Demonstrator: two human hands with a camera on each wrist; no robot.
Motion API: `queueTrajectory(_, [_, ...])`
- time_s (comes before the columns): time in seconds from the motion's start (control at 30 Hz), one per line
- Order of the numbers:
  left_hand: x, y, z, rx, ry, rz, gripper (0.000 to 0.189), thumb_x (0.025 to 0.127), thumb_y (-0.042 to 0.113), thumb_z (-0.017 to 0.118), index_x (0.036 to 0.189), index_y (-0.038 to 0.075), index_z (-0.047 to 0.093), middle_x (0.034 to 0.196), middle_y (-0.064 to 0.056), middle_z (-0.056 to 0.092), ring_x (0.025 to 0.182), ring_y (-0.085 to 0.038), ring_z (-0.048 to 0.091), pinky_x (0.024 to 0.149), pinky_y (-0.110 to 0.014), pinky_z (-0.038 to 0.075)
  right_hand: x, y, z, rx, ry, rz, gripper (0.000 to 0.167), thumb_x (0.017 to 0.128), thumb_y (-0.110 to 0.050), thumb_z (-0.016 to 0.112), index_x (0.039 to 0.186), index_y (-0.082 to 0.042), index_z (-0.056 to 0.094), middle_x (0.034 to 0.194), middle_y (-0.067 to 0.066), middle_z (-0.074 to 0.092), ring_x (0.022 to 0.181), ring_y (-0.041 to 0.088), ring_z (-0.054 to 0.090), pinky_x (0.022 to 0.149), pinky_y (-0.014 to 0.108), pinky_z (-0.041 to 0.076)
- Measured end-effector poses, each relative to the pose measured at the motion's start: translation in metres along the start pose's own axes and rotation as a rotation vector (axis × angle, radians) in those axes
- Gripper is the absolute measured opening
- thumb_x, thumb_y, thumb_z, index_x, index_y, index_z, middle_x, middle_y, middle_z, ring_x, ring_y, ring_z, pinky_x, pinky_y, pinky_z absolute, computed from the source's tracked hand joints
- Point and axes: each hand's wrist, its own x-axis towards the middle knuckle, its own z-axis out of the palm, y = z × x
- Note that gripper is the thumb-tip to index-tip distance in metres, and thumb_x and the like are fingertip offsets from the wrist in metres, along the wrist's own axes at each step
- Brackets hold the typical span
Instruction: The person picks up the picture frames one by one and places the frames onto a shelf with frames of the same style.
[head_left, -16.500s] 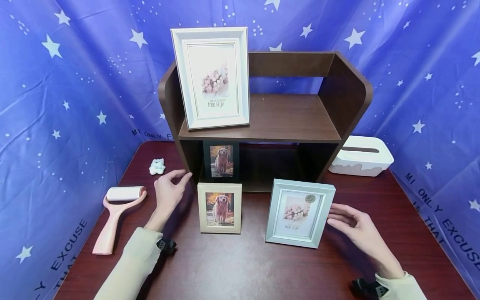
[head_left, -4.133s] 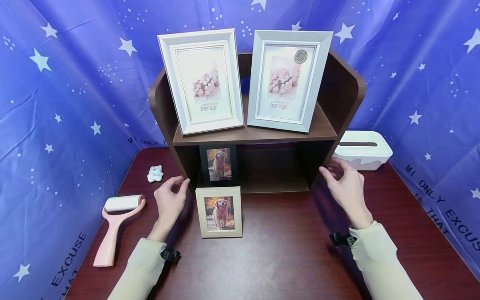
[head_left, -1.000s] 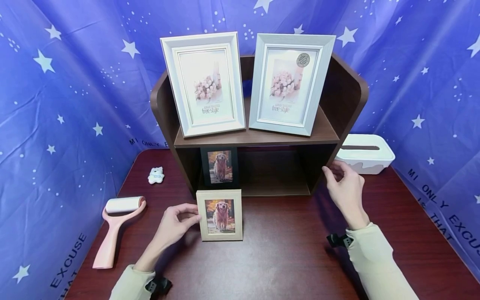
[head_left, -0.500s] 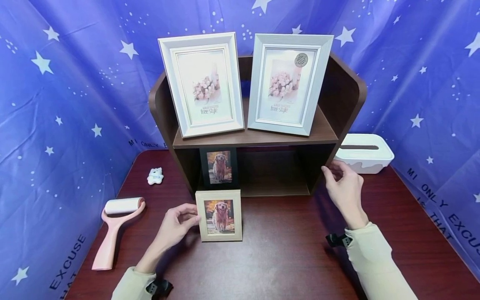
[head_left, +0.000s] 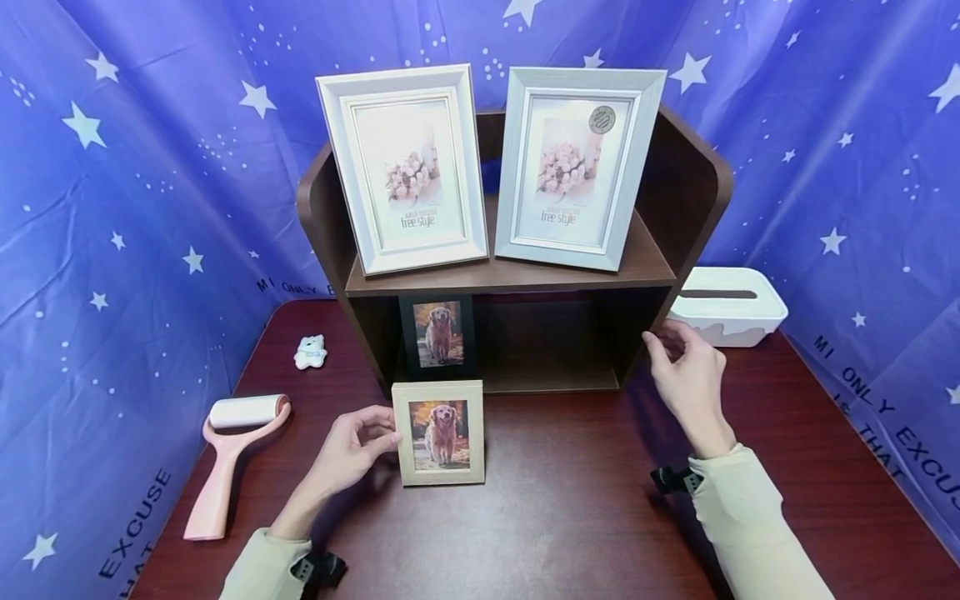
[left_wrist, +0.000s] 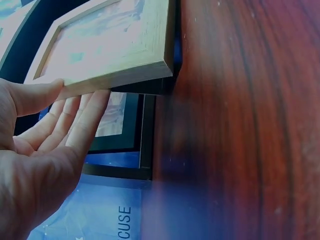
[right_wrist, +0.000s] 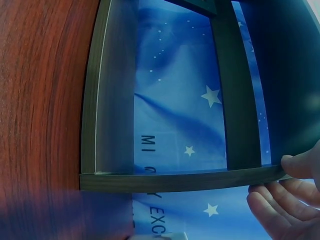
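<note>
A cream photo frame (head_left: 438, 433) with a dog picture stands upright on the table before the shelf. My left hand (head_left: 348, 450) pinches its left edge; in the left wrist view the thumb (left_wrist: 47, 92) lies on the near side, fingers behind. My right hand (head_left: 688, 383) grips the right side panel of the dark brown shelf (head_left: 517, 279), thumb inside and fingers outside in the right wrist view. Upstairs on the shelf, a white frame (head_left: 408, 171) and a grey-blue frame (head_left: 577, 167) stand side by side. A black frame (head_left: 441, 333) sits in the lower compartment, partly behind the cream one.
A pink-handled lint roller (head_left: 232, 458) lies at the left, with a small white bear figure (head_left: 310, 352) behind it. Behind the shelf's right side is a white tissue box (head_left: 727, 304). Starry blue curtains (head_left: 150, 167) surround the reddish wooden table (head_left: 562, 517).
The grey-blue frame has gone from the table to the upper shelf. My right hand has shifted to the shelf's side; my left has left the shelf's left side and holds the cream frame.
</note>
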Motion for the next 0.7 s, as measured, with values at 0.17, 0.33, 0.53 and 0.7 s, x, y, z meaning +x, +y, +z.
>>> queueTrajectory(0.17, [0.001, 0.005, 0.001, -0.005, -0.013, 0.046, 0.018, 0.083, -0.012, 0.065, 0.101, -0.007, 0.063, 0.086, -0.018, 0.067, 0.077, -0.024, 0.067, 0.067, -0.034, 0.055, 0.0, 0.001, 0.0, 0.005, 0.001, 0.002, 0.016, 0.085, -0.011, 0.069, 0.095, 0.002, 0.07, 0.082, 0.012, 0.07, 0.068, 0.022, 0.063, 0.062, 0.018, 0.038])
queueTrajectory(0.33, [0.007, 0.026, 0.005, 0.004, -0.015, 0.061, 0.018, 0.082, -0.017, 0.062, 0.099, -0.011, 0.061, 0.086, -0.023, 0.065, 0.076, -0.028, 0.066, 0.066, -0.036, 0.055, -0.001, 0.003, 0.0, -0.009, -0.002, 0.009, 0.018, 0.086, -0.014, 0.069, 0.095, 0.001, 0.07, 0.082, 0.011, 0.07, 0.067, 0.011, 0.06, 0.061, 0.016, 0.038])
queueTrajectory(0.53, [0.02, 0.026, 0.01, 0.017, -0.026, 0.055, 0.019, 0.084, -0.011, 0.065, 0.103, -0.006, 0.063, 0.09, -0.016, 0.067, 0.079, -0.025, 0.067, 0.069, -0.033, 0.055, -0.001, 0.003, 0.0, -0.015, 0.005, 0.002, 0.018, 0.085, -0.014, 0.07, 0.092, 0.003, 0.069, 0.076, 0.012, 0.069, 0.065, 0.018, 0.061, 0.063, 0.022, 0.038])
queueTrajectory(0.7, [0.029, 0.046, 0.02, 0.017, -0.023, 0.041, 0.019, 0.084, -0.013, 0.064, 0.102, -0.008, 0.062, 0.09, -0.019, 0.067, 0.081, -0.032, 0.066, 0.07, -0.035, 0.055, -0.001, 0.002, 0.0, -0.011, 0.01, -0.002, 0.018, 0.085, -0.012, 0.07, 0.091, 0.004, 0.069, 0.076, 0.014, 0.069, 0.066, 0.026, 0.063, 0.067, 0.029, 0.039])
